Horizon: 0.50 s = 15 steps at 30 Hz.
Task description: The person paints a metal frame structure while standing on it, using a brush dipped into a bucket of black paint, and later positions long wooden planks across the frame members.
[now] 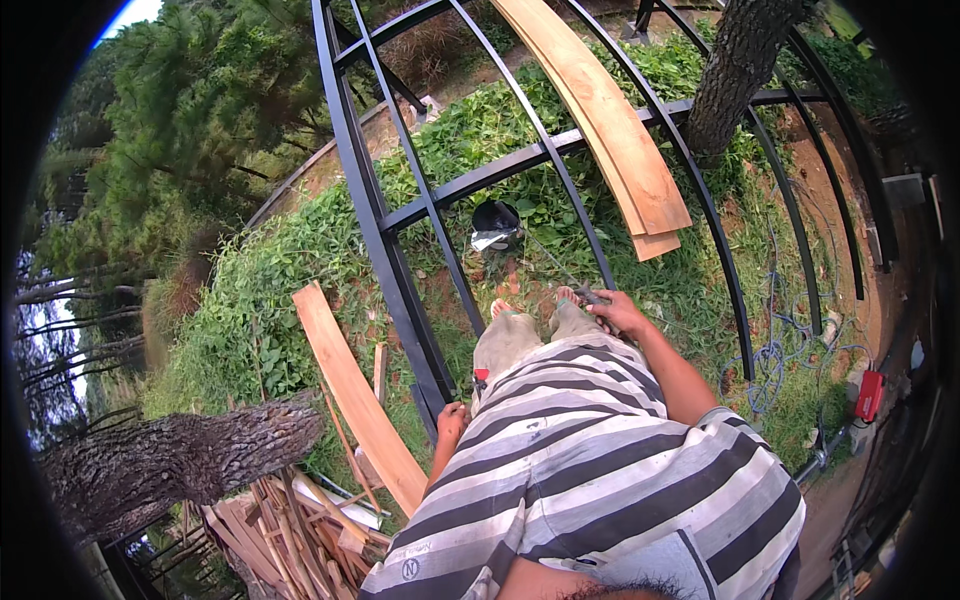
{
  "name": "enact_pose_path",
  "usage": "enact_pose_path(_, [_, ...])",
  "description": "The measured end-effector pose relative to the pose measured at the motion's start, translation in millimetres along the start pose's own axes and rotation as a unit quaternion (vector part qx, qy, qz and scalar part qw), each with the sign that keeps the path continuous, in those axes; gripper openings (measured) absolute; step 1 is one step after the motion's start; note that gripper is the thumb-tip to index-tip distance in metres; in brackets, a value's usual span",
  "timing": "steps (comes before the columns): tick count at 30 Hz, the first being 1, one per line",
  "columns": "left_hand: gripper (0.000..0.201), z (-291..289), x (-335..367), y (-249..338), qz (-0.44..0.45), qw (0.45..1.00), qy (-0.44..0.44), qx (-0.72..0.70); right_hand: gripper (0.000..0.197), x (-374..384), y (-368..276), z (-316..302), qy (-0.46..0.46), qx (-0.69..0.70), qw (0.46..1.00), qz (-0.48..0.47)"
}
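My right hand [622, 315], out in front of my right thigh, is closed round a dark-handled tool [594, 297]. A thin rod seems to run from it toward a black, hollow object [495, 222] with a pale part, on the plants beyond my feet. My left hand [452, 420] is low at my left side with its fingers curled, right beside the lower end of a black metal beam [398, 285]. Whatever it may grip is hidden. Thinner black bars [560, 165] join that beam in an open frame around me.
Long wooden boards [610, 125] lie across the frame ahead. Another plank [355, 385] slants at left, above a scrap-wood pile [290, 530]. Tree trunks stand at left [190, 465] and far right [740, 75]. Blue cable [768, 370] coils near a red box [869, 395].
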<state>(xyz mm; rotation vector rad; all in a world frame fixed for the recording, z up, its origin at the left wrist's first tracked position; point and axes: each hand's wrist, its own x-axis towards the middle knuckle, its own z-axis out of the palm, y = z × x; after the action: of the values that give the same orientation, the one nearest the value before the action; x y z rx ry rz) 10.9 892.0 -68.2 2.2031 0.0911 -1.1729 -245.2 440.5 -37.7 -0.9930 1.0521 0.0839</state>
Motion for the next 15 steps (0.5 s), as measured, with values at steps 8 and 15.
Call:
enact_pose_path(8, [0.027,-1.8,-16.0,-1.9,-0.075,0.996,0.016,-0.042,0.055,17.1,-14.7,3.9,-0.021,-0.028,0.999,0.035])
enact_pose_path(15, [0.035,6.1,1.9,30.8,-0.047,0.992,0.043,-0.111,0.060,39.5,-23.5,23.4,-0.027,-0.039,0.999,0.026])
